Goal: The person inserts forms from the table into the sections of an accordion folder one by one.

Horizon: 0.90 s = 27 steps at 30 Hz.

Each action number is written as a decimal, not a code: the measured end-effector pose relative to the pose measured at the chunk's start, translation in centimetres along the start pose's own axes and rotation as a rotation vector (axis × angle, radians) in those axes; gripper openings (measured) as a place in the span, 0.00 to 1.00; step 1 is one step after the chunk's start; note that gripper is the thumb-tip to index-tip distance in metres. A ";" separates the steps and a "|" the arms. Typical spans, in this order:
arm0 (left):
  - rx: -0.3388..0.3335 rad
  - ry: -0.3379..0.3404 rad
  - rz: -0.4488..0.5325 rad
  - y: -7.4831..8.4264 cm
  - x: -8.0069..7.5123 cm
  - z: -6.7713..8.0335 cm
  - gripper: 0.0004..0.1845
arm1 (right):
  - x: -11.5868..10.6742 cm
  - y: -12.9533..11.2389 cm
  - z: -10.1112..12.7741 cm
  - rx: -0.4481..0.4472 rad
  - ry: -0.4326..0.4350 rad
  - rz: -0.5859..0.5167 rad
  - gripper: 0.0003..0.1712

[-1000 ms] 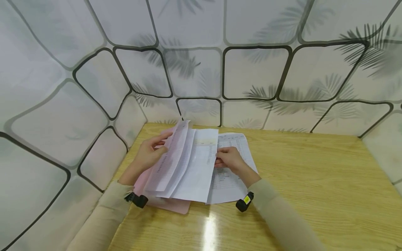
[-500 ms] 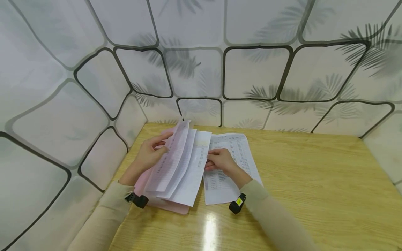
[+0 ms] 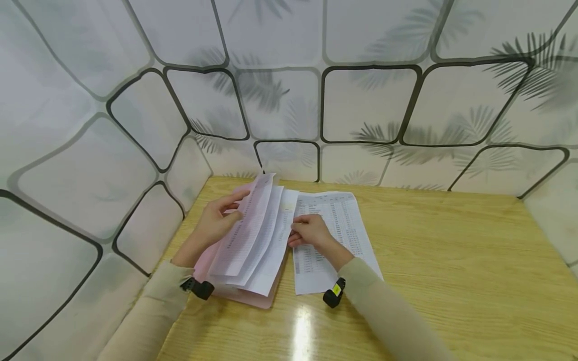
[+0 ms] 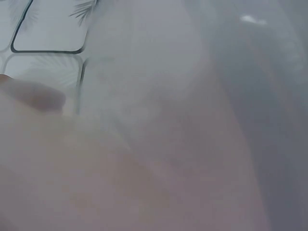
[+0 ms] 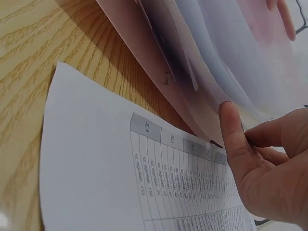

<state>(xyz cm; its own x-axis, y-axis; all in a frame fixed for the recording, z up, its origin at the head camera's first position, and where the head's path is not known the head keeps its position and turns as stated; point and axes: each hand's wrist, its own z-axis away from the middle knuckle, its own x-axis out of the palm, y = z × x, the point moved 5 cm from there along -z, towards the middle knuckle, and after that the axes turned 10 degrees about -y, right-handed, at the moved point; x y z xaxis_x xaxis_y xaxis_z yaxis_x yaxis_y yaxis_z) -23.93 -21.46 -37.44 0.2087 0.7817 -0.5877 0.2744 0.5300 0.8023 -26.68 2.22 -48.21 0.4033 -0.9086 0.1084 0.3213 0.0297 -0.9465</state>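
Near the desk's (image 3: 451,240) left edge, my left hand (image 3: 213,222) pinches raised sheets (image 3: 248,235), my right hand (image 3: 311,230) a page's (image 3: 270,256) right edge.

The folder (image 3: 264,301) is pink, the printed sheets (image 3: 336,220) white, the wood-grained table (image 3: 456,255) yellow.

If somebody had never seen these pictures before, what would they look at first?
Probably the big patterned wall behind the wooden table, with its dark rounded outlines and grey leaf shapes. Next, left of the middle, the left hand and right hand hold slanting white pages above a pink cover. Just to their right, a printed sheet lies on the table, partly hidden by the right hand.
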 end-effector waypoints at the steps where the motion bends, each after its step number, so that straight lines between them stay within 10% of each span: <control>1: 0.001 0.002 -0.001 0.0 0.0 0.0 0.29 | 0.1 0.0 0.0 -0.001 -0.002 -0.003 0.25; 27: 0.026 -0.009 0.032 -0.1 0.2 0.0 0.29 | 1.4 0.3 -0.9 -0.021 0.021 -0.015 0.15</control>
<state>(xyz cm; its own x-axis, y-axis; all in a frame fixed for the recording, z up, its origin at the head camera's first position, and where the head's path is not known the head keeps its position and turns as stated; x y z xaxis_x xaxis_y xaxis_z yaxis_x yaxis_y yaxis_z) -23.95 -21.39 -37.65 0.2258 0.7953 -0.5626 0.2914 0.4959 0.8180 -26.77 0.58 -48.58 0.3803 -0.9175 0.1162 0.3087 0.0075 -0.9511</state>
